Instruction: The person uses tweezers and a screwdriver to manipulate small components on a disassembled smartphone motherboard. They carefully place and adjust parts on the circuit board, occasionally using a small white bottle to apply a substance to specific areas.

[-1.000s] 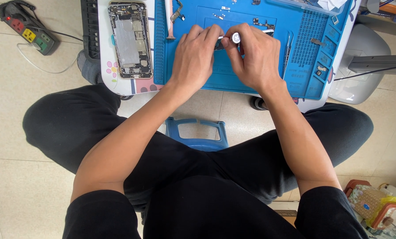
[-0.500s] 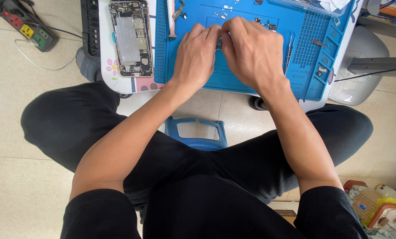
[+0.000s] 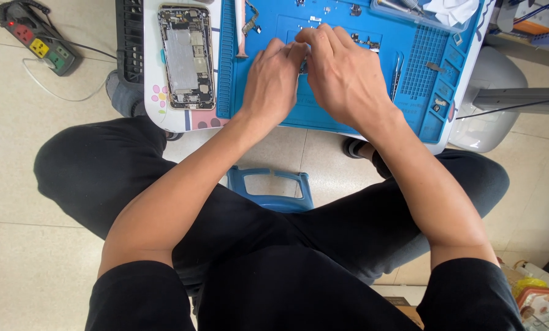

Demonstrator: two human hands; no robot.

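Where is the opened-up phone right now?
In the head view, the opened phone lies on the white table, just left of the blue mat and the left hand.

Black short sleeves, black trousers, bare forearms, dark socks.

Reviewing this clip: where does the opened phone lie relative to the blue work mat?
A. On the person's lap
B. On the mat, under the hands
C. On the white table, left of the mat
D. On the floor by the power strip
C. The opened phone lies on the white table, just off the left edge of the blue work mat, while the left hand and right hand meet over the mat.
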